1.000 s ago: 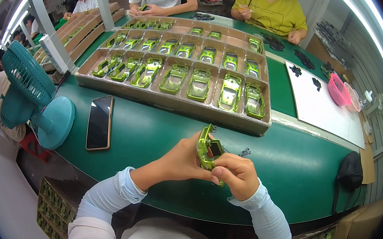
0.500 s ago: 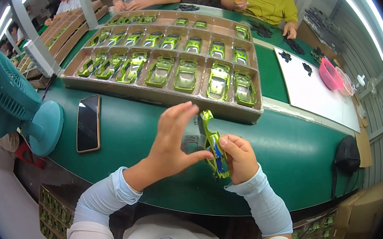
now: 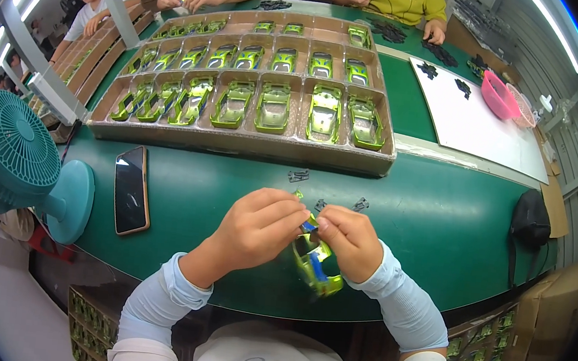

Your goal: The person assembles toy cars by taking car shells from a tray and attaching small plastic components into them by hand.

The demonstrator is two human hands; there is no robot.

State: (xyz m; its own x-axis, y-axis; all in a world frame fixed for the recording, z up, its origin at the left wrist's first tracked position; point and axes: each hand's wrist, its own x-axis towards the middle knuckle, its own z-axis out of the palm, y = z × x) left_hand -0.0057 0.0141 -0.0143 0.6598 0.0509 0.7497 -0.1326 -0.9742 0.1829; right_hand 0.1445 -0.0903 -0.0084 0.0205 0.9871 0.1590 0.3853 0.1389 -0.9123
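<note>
Between my hands hangs a shiny green toy car body shell with blue patches, tilted and slightly blurred. My left hand pinches its upper end with thumb and fingers. From the other side my right hand grips that same end, thumb on top; the fingertips of both hands nearly meet. Whether a small part sits between them is hidden. Small black plastic parts lie on the green table just beyond my hands: one piece farther off, another by my fingertips, and a third piece beyond my right hand.
A cardboard tray of green car shells in compartments spans the far side. To the left stand a teal fan and a phone. At right are a black pouch, a white board and a pink basket. Co-workers sit opposite.
My left hand, earlier spread open beside the shell, has closed on its upper end. The shell has swung lower and nearer to me. Black parts on the table are less hidden.
</note>
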